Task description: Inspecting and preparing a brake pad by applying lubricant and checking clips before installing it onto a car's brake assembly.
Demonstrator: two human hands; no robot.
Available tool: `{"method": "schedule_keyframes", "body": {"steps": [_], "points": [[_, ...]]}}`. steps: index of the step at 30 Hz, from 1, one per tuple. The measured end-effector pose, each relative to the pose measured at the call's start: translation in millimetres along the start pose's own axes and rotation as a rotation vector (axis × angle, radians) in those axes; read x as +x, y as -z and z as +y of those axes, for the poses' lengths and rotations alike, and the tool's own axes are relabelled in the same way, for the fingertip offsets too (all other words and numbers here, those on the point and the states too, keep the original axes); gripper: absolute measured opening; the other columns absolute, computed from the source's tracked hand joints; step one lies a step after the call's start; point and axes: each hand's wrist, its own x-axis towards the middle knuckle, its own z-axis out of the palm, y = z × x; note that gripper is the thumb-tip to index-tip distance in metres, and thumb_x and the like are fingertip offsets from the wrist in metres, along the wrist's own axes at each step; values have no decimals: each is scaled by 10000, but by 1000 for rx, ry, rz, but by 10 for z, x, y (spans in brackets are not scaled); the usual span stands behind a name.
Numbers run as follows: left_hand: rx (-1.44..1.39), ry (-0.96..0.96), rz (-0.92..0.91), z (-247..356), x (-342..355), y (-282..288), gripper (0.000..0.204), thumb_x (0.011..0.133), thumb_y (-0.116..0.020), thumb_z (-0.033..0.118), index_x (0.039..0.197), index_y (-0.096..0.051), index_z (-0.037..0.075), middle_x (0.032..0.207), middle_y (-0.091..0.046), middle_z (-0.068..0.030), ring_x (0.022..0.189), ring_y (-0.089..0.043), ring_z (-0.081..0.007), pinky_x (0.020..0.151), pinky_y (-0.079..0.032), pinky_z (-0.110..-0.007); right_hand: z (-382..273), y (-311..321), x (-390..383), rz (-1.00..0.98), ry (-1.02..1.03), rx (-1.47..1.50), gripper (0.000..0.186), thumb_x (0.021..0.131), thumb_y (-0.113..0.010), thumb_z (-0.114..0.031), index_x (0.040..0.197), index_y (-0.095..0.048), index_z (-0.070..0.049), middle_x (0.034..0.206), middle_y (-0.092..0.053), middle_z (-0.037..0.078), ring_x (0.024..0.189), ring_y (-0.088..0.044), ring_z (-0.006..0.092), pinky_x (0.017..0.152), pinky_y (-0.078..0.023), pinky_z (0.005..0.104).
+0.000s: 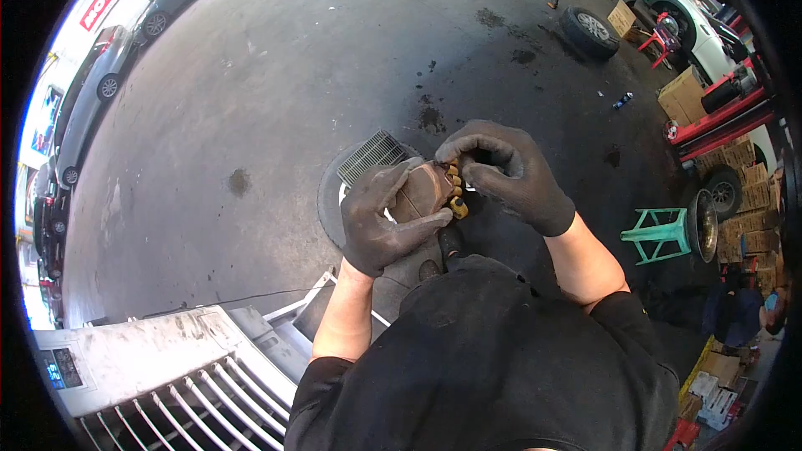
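Observation:
In front of my chest, my left hand [373, 215], in a dark grey work glove, grips a brown brake pad [420, 195]. A groove runs across the pad's face. My thumb and fingers hold it by its edges. Along its right side sit several yellow-gold knobby pieces [456, 203]; whether they belong to the pad, I cannot tell. My right hand [511, 174], gloved alike, is curled at the pad's upper right edge. Its fingertips are pinched together beside the yellow pieces, and what lies between them is hidden.
A slotted grate [372, 155] lies beyond my hands. At lower left stands a white machine [159, 351] with curved bars. To the right are a green stool [658, 235], a loose wheel [590, 32], a red lift [727, 121], cartons [683, 98] and another person [743, 317]. Cars line the left.

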Motion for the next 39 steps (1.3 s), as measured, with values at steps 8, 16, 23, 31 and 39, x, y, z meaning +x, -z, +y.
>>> {"method": "schedule_keyframes", "body": {"steps": [8, 16, 23, 31, 39], "points": [[-55, 21, 2, -40, -32, 27, 679, 630, -988, 313, 1180, -736, 5, 1057, -743, -155, 919, -726, -260, 822, -580, -370, -199, -40, 24, -16, 10, -281, 276, 829, -587, 17, 1060, -737, 13, 987, -708, 93, 851, -641, 124, 772, -527, 296], [-1024, 459, 182, -211, -119, -32, 738, 925, -761, 449, 1427, -528, -38, 1192, -684, -109, 1076, -677, -217, 967, -543, -371, -116, -28, -75, 62, 41, -104, 304, 839, -590, -4, 1110, -727, 10, 967, -698, 56, 810, -608, 91, 754, -500, 281], [-1690, 374, 425, -335, -42, -182, 690, 982, -658, 421, 1510, -431, 39, 1440, -572, -168, 1320, -569, -287, 1146, -489, -471, -218, -93, -252, 85, -176, 81, 457, 861, -622, -25, 1315, -667, -1, 1096, -706, 79, 830, -576, 89, 783, -499, 278], [-1945, 297, 387, -73, 213, -462, 663, 969, -683, 352, 1515, -435, 68, 1517, -521, -137, 1404, -507, -297, 1155, -509, -452, -370, -61, -283, 39, -82, -117, 618, 930, -650, -106, 1518, -497, 8, 854, -557, 6, 745, -491, 77, 706, -443, 262], [-1634, 141, 369, 99, 329, -704, 755, 948, -709, 402, 1566, -381, 120, 1570, -467, -106, 1457, -443, -275, 1253, -337, -482, -349, 130, -417, 6, -118, 58, 720, 935, -635, -68, 1595, -360, 17, 834, -529, -15, 721, -482, 72, 704, -454, 260]]}}
